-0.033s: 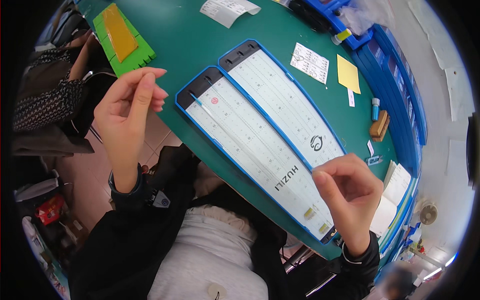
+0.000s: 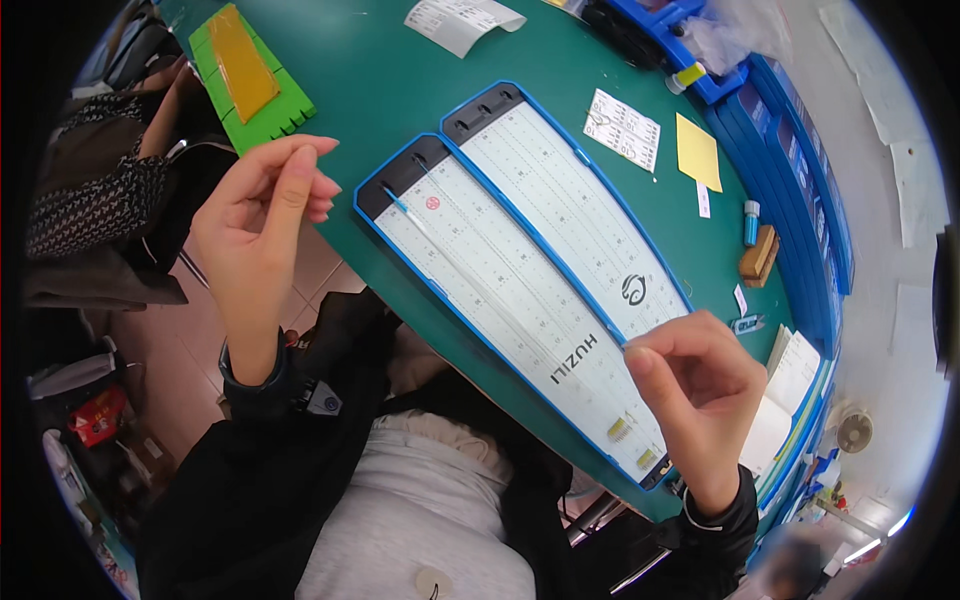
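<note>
My left hand [image 2: 262, 215] is raised at the left, beyond the case's far left corner, thumb and forefinger pinched together. Lower right, my right hand [image 2: 700, 390] pinches over the near end of the same case. Whatever lies between either set of fingertips is too fine to make out. Between the hands lies a long blue case [image 2: 500, 290], opened flat into two white panels with dotted rulings and black end pieces. A thin pale strand with a light blue tip [image 2: 396, 197] runs down the left panel. Small yellowish pieces [image 2: 617, 428] sit at its near end.
A green slotted board [image 2: 285, 115] with an orange strip lies far left, beside another person's arm. Toward the right are printed labels [image 2: 620, 130], a yellow note [image 2: 697, 152], a blue-capped bottle [image 2: 751, 222], a wooden block [image 2: 759, 257] and an open notebook [image 2: 792, 380]. Blue boxes line the wall.
</note>
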### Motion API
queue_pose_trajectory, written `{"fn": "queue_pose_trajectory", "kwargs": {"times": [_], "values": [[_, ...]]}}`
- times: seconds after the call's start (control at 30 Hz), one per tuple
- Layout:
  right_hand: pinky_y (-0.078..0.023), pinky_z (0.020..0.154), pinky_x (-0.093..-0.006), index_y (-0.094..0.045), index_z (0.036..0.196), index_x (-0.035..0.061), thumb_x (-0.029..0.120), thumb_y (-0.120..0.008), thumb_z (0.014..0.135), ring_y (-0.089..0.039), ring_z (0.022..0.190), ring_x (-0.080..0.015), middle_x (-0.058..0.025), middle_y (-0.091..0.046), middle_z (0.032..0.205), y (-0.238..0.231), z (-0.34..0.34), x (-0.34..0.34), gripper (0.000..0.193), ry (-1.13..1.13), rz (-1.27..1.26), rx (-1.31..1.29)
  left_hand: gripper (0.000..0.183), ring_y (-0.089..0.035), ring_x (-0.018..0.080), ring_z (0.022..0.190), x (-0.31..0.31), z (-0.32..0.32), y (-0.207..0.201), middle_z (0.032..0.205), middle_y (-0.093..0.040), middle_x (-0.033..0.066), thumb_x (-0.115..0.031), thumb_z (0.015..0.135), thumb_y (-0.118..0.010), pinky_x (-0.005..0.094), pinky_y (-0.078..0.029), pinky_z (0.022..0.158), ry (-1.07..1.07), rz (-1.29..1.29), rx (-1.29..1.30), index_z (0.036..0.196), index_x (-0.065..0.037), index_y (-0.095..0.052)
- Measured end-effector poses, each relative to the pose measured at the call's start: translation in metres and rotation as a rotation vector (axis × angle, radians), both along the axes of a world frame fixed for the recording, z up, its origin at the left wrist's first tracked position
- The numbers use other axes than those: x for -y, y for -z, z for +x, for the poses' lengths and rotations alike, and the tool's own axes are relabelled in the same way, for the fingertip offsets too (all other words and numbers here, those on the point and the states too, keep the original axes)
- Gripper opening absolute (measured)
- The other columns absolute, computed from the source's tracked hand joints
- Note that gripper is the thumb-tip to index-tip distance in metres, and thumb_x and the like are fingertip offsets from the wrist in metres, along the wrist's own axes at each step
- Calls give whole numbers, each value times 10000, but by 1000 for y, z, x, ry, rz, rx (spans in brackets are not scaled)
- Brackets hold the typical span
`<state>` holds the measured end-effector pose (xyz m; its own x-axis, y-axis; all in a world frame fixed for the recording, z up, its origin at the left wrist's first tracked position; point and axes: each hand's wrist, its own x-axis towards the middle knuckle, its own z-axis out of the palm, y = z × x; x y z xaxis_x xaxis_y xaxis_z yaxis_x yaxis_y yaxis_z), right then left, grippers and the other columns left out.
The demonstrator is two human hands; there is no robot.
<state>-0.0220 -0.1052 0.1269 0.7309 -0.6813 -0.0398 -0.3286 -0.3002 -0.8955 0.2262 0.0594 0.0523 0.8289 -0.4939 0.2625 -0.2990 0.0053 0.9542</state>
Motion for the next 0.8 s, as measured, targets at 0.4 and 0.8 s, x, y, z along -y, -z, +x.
{"fn": "queue_pose_trajectory", "kwargs": {"times": [0.4, 0.8], "values": [[-355, 520, -194, -716, 869, -2, 130, -744, 836, -499, 558, -69, -38, -674, 748, 31, 70, 15, 138, -205, 89, -275, 289, -451, 266, 1280, -3, -17, 4, 1363, -555, 71, -166, 854, -667, 472, -229, 1078, -185, 824, 682, 1142, -150, -687], [-487, 553, -217, -702, 908, -49, 133, -712, 858, -668, 631, -111, -74, -698, 769, 85, 151, 7, 189, -131, 168, -101, 232, -600, 228, 870, 40, -12, 55, 971, -690, 37, -33, 838, -616, 341, -420, 762, -181, 304, 486, 1035, -108, -712]]}}
